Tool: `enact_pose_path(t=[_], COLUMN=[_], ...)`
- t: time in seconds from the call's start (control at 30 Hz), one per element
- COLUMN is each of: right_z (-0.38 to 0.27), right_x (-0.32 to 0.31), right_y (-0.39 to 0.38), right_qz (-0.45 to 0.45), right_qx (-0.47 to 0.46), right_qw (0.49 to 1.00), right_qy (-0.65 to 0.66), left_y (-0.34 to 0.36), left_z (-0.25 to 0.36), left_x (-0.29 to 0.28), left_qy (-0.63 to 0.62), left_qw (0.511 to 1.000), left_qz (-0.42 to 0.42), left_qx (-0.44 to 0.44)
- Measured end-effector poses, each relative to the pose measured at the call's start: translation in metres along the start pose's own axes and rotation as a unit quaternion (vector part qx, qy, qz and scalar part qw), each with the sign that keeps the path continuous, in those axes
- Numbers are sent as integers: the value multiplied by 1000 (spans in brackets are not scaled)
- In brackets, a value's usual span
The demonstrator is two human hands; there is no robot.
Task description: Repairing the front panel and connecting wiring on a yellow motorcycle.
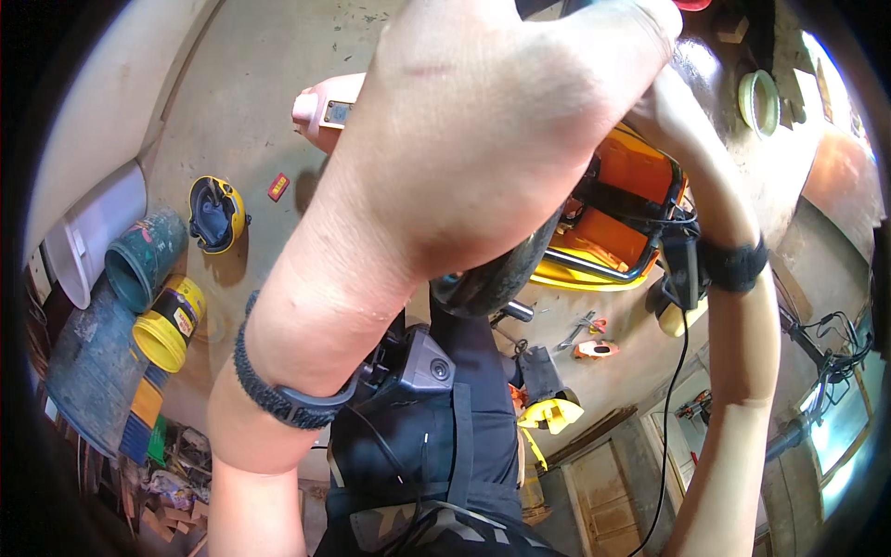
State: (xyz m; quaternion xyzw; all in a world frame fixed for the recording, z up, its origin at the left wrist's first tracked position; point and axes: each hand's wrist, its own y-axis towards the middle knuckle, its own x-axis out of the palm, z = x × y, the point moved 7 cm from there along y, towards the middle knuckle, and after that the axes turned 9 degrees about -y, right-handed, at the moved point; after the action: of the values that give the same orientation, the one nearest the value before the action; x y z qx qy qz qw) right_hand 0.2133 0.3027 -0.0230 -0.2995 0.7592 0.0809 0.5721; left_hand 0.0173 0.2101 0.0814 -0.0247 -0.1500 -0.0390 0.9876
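Very close and large, my left hand stretches across the upper middle with its back showing. Its fingers run toward the top edge and cannot be made out. Partly behind it is my right hand, whose fingers are hidden too. What either hand holds, if anything, does not show. Below and behind them stands a yellow and orange machine with a black tubular frame. A dark rounded part like a tyre shows beneath my left hand. Left of that hand, a pink object with a small plate sticks out.
A yellow helmet and a small red box lie on the floor at left. Buckets, including a yellow one, line the left wall. Pliers and an orange-white tool lie right of my legs. A cable hangs along my right arm.
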Motion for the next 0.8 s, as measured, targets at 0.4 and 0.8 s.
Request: enact_pose_path(t=[0.4,0.8], right_z=[-54,-17], right_x=[41,-18], right_y=[-52,5], right_qz=[-51,74], right_qx=[295,-184], right_qw=[806,951], right_qy=[510,-237], left_y=[-2,-2], left_z=[-1,-3], left_x=[0,1], left_qy=[3,8], left_qw=[1000,1000], left_qz=[-5,-9], left_qx=[-3,0])
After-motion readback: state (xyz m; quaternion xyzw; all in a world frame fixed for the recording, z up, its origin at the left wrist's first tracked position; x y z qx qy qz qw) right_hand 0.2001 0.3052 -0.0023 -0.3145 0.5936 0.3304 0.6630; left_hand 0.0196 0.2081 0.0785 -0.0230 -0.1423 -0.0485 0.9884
